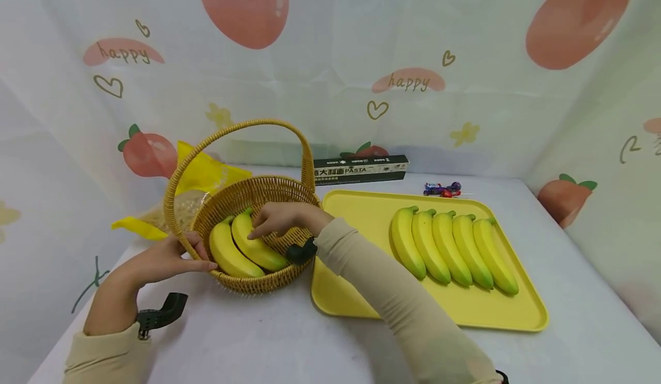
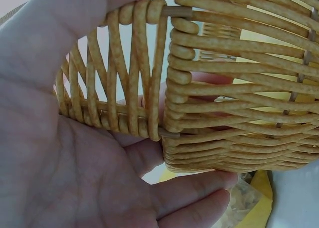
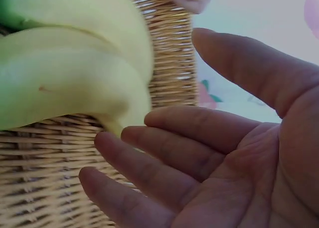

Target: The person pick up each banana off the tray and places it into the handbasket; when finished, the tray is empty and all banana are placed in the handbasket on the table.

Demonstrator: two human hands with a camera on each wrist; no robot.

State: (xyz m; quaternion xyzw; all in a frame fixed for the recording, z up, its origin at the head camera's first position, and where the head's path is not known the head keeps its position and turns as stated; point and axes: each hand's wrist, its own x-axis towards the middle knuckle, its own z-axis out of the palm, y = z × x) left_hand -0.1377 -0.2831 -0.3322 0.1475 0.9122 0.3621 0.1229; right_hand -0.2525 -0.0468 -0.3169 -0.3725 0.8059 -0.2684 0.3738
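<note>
Beige sleeves (image 1: 408, 309) nearest; left grip (image 1: 178, 258) holds basket (image 1: 242, 285), right grip (image 1: 281, 218) relaxed, empty. Two bananas (image 1: 227, 249) inside, five on tray (image 1: 361, 212); apparently partway.

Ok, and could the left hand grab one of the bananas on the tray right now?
Probably not. The left hand is gripping the handle of the basket, and the basket and right arm lie between it and the bananas on the tray.
</note>
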